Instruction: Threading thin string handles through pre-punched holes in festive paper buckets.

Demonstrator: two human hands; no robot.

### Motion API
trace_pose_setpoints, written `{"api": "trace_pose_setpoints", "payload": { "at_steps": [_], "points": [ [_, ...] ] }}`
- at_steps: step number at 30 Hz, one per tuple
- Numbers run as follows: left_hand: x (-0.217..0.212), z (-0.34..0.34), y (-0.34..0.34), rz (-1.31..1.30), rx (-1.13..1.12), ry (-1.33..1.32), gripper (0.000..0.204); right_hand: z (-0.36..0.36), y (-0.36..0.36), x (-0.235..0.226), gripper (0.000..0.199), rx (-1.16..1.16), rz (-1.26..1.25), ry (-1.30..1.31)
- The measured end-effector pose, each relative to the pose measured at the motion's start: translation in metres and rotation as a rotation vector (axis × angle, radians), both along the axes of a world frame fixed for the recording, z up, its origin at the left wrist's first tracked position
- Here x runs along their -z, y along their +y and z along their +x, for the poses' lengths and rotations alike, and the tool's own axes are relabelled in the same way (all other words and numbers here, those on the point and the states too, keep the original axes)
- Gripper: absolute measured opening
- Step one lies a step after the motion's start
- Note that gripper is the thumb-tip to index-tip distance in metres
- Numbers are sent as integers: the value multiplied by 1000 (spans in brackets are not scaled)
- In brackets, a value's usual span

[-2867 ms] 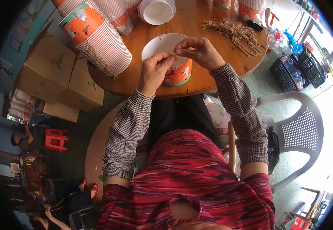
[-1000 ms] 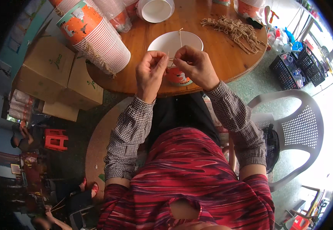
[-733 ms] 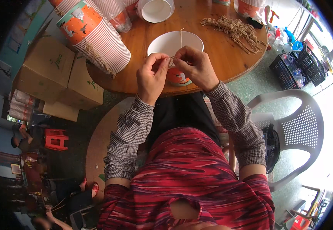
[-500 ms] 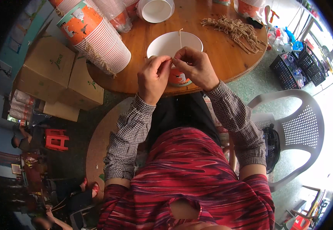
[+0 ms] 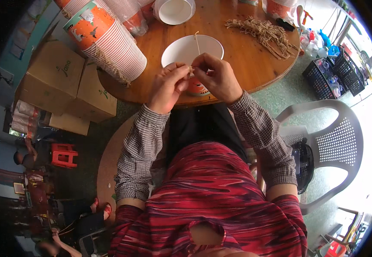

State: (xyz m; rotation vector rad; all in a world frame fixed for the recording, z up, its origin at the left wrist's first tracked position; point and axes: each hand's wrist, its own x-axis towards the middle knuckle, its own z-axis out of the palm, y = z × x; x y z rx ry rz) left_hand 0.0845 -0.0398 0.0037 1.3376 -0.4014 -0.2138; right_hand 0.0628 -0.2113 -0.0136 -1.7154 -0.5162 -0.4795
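A white-lined paper bucket (image 5: 175, 50) with an orange printed outside is at the table's near edge, just beyond my hands. A thin tan cord (image 5: 197, 43) rises from my fingers across the bucket's opening to its far rim. My left hand (image 5: 167, 87) pinches the cord's near part over the near rim, thumb against forefinger. Beside it my right hand (image 5: 219, 78) is closed on the same cord, fingertips close to the left ones. Whether a knot lies between the fingertips is too small to tell.
Stacked orange paper buckets (image 5: 119, 58) lean on the round wooden table (image 5: 237, 64) at left. A bundle of tan cords (image 5: 261, 36) lies at right, and another white bucket (image 5: 175, 12) stands behind. Cardboard boxes (image 5: 55, 81) are left, a grey plastic chair (image 5: 342, 137) right.
My left hand has turned slightly, and its fingertips now sit nearer the right ones. The bucket has shifted slightly left, and the cord tilts more. Both hands still pinch it.
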Motion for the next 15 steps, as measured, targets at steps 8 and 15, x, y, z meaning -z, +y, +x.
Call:
{"api": "trace_pose_setpoints", "payload": {
  "at_steps": [8, 15],
  "points": [
    [6, 5, 1, -324, 263, 312, 17, 6, 4, 8, 14, -105, 268, 39],
    [6, 4, -1, -263, 126, 293, 15, 5, -1, -2, 16, -87, 142, -78]
  ]
}}
